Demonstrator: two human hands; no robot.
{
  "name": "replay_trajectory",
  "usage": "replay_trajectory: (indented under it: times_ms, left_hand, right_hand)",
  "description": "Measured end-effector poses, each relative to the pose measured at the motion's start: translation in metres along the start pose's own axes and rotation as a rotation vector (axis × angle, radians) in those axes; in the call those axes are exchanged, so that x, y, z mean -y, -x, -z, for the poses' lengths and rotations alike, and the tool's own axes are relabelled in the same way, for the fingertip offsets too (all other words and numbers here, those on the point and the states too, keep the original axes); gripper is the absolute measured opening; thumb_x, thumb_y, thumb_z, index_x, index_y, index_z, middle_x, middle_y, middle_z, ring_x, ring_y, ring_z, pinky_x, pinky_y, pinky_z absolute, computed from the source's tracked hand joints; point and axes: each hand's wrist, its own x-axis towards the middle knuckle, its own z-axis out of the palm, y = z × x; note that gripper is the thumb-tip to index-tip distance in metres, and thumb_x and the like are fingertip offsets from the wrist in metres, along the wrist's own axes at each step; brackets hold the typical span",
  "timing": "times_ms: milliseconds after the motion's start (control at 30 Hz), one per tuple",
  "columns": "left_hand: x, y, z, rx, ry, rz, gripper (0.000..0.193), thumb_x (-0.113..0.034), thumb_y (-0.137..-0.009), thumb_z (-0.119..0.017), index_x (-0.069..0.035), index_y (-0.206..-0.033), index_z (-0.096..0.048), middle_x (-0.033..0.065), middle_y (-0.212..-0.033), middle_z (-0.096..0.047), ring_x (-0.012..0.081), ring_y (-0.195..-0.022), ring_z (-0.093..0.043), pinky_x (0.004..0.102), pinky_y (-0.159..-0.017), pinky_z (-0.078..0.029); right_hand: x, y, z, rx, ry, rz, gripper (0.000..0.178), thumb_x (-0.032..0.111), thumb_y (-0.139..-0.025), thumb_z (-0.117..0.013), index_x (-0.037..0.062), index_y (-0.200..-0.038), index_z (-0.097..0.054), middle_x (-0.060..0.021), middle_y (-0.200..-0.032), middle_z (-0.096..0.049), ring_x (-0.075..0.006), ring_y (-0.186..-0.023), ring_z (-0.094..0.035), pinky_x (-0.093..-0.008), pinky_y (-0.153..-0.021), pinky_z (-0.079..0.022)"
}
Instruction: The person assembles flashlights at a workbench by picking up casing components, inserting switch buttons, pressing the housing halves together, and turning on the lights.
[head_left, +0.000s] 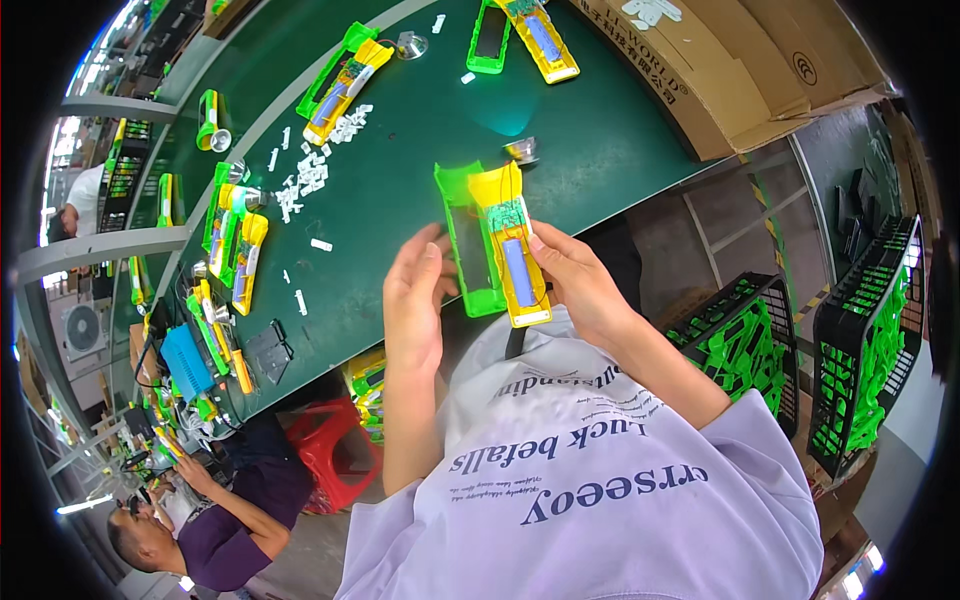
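Note:
My right hand point(580, 275) grips the yellow half point(520, 310) of a flashlight housing, its thumb on the side edge. Inside that half sit a green circuit board point(507, 216) and a blue-purple cylindrical battery point(519, 273). A bright green half shell point(472, 250) with a dark inset panel lies alongside, at its left. My left hand point(415, 285) is beside the green shell's left edge, fingers loosely curled and apart, slightly blurred; whether they touch the shell is unclear. A silvery lamp head point(522, 150) rests on the table just beyond the yellow half.
Opened flashlights point(345, 90) and scattered small white pieces point(305, 180) lie on the green table point(420, 120). A cardboard box point(700, 100) stands far right. Black crates point(860, 340) of green parts are at the right. A red stool point(335, 450) and a co-worker point(215, 540) are lower left.

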Motion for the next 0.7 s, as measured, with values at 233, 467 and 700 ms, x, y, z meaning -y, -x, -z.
replay_trajectory:
  times_ms: [233, 467, 700]
  left_hand:
    - [-0.004, 0.016, -0.015, 0.148, -0.014, 0.064, 0.042, -0.011, -0.099, -0.056, 0.004, -0.137, -0.047, 0.0108, -0.110, -0.068, 0.0146, -0.098, -0.064, 0.0290, -0.088, -0.050]
    - [-0.008, 0.019, -0.018, 0.089, 0.036, -0.011, 0.053, 0.000, -0.092, -0.060, 0.004, -0.140, -0.038, 0.0156, -0.111, -0.066, 0.0155, -0.096, -0.065, 0.0288, -0.084, -0.052]
    - [-0.009, 0.048, -0.031, 0.121, -0.178, -0.145, 0.069, 0.001, -0.081, -0.072, 0.006, -0.140, -0.037, 0.0165, -0.116, -0.060, 0.0158, -0.089, -0.065, 0.0258, -0.075, -0.054]
  right_hand:
    - [0.006, 0.007, 0.005, 0.022, 0.045, 0.013, 0.044, 0.026, -0.103, -0.049, 0.0035, -0.140, -0.042, -0.0136, -0.116, -0.064, -0.0185, -0.102, -0.065, -0.0355, -0.080, -0.058]
    - [0.012, 0.007, 0.011, 0.019, 0.026, 0.006, 0.045, 0.022, -0.096, -0.062, 0.0015, -0.132, -0.042, -0.0148, -0.113, -0.066, -0.0192, -0.096, -0.067, -0.0360, -0.074, -0.057]
    - [0.008, 0.006, 0.005, -0.039, 0.125, 0.159, 0.060, 0.017, -0.092, -0.069, -0.0045, -0.137, -0.037, -0.0162, -0.113, -0.063, -0.0207, -0.093, -0.068, -0.0339, -0.070, -0.059]
